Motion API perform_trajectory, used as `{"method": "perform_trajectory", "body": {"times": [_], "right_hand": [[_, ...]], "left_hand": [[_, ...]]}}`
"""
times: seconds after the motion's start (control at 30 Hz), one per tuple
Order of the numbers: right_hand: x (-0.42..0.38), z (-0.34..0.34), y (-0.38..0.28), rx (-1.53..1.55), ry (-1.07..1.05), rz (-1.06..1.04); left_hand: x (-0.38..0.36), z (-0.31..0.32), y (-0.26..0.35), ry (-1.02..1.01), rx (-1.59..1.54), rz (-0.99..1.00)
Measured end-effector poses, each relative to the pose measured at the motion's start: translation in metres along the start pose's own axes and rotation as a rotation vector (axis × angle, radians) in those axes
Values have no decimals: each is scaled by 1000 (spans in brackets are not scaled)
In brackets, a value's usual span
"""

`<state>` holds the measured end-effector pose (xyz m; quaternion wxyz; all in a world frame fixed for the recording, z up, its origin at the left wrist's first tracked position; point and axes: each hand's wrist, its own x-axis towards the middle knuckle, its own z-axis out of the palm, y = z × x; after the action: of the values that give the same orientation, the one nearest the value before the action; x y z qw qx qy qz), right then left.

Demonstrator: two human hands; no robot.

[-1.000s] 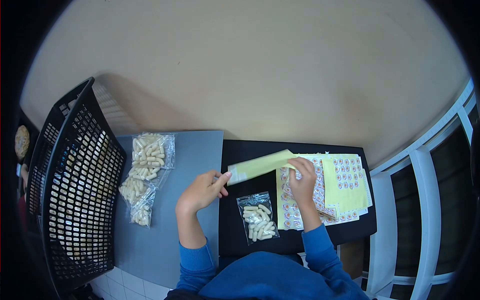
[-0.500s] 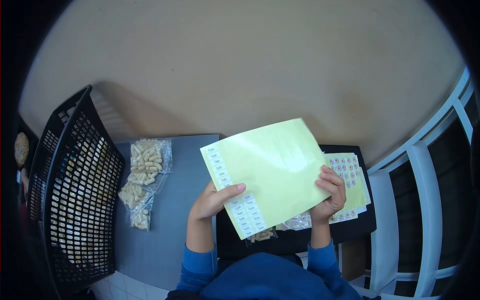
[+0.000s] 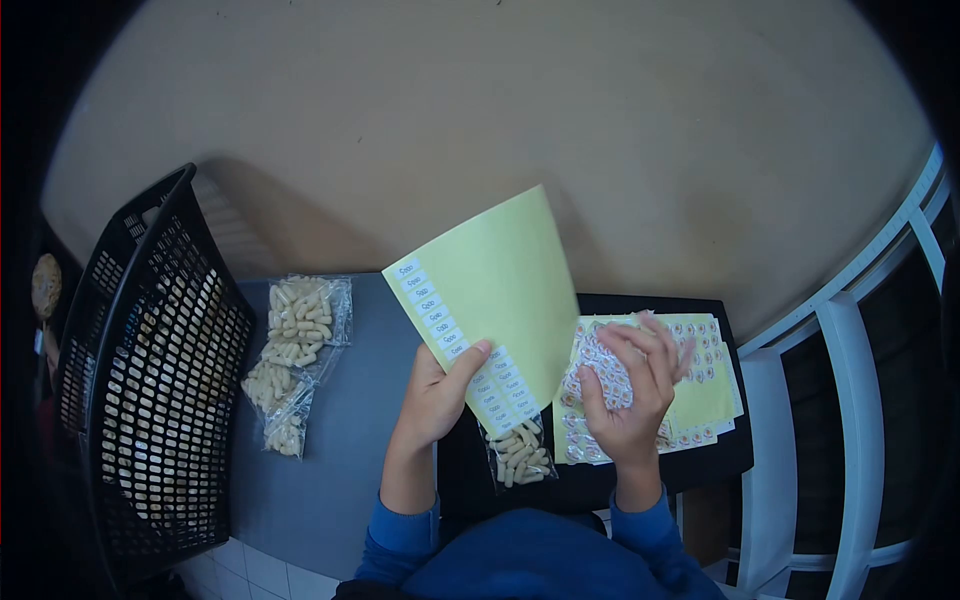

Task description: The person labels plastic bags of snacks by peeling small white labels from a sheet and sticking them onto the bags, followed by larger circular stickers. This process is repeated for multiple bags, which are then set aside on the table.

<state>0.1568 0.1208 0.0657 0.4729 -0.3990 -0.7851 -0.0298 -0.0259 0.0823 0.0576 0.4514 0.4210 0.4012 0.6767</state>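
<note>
My left hand [image 3: 440, 392] grips a yellow sticker sheet [image 3: 495, 285], its thumb pressed on the front near the lower left. Small white printed labels run along the sheet's left side, and the rest of it is bare backing. The sheet is raised and tilted above the black surface. My right hand [image 3: 632, 405] is off it, fingers spread and holding nothing, over a spread of sheets with round printed stickers [image 3: 705, 400]. Between my hands, partly under the raised sheet, lies a clear bag of pale capsules [image 3: 522, 458].
On the grey table [image 3: 340, 480] several clear bags of capsules [image 3: 298, 318] lie in a group. A tall black perforated basket [image 3: 165, 390] stands at the left. A beige wall [image 3: 480, 110] rises behind, and white railings [image 3: 850, 430] are at the right.
My right hand has let go of the yellow sheet and opened. The sheet, still in my left hand, has swung left and tilted, uncovering more of the capsule bag and round stickers.
</note>
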Motion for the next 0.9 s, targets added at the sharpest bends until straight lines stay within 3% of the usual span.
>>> {"method": "perform_trajectory", "body": {"times": [0.03,0.17,0.53,0.9], "right_hand": [[1,2,-2,182,7,-14],[7,14,-25,316,-43,-70],[3,30,-31,247,10,-22],[-2,35,-27,373,104,87]], "left_hand": [[0,0,0,0,0,1],[-2,5,1,-67,55,-18],[-4,16,-3,-52,9,32],[-3,23,-9,-58,35,37]]}}
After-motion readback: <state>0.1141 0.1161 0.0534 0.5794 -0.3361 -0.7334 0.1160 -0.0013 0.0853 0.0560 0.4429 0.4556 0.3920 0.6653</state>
